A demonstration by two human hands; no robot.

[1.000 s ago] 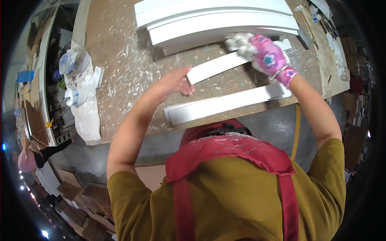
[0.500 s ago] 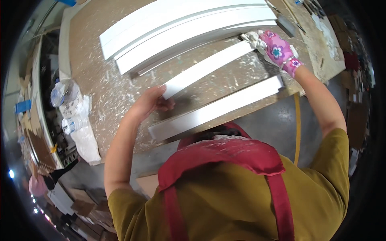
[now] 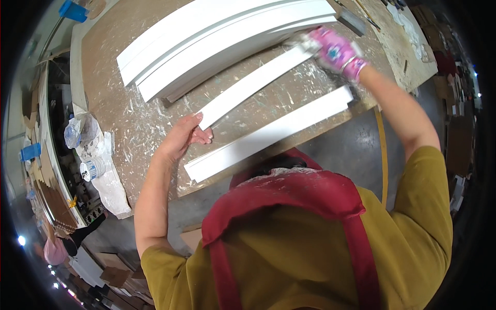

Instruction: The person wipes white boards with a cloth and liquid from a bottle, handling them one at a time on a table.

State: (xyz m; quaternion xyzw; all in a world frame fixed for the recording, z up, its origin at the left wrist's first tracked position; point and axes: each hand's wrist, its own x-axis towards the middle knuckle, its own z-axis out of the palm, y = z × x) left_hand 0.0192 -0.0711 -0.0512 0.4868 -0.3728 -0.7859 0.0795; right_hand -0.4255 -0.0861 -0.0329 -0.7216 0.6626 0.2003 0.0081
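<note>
ok so re: the layout rn. The main thing is a long, flat, slightly bowed-looking white strip (image 3: 253, 84) (the bow's prob just the fisheye, material idk), and it spans the gap btwn the two hands. Long axis runs on a diagonal, lower left to upper right, so the left end is nearer the person's body and the right end is farther off.

Bare left hand (image 3: 183, 136) is at the near end: thumb on the strip's corner, fingers curled by the end edge, so afaict it's pinching that end. From that grip the whole strip extends away, up and to the right.

Right hand in a pink floral glove (image 3: 335, 51) is at the far end w/ a whitish blur by its fingertips, maybe a rag. Too smeared to say if it's clenched or just pressing, tbh.

Strip's over the paint-flecked brown worktop (image 3: 106, 70), btwn a thick stack of long white boards (image 3: 227, 44) on the far side and another long white board (image 3: 271, 132) along the near edge, roughly parallel to both. Dark grey rectangular block (image 3: 351, 23) sits just past the glove, fwiw.
</note>
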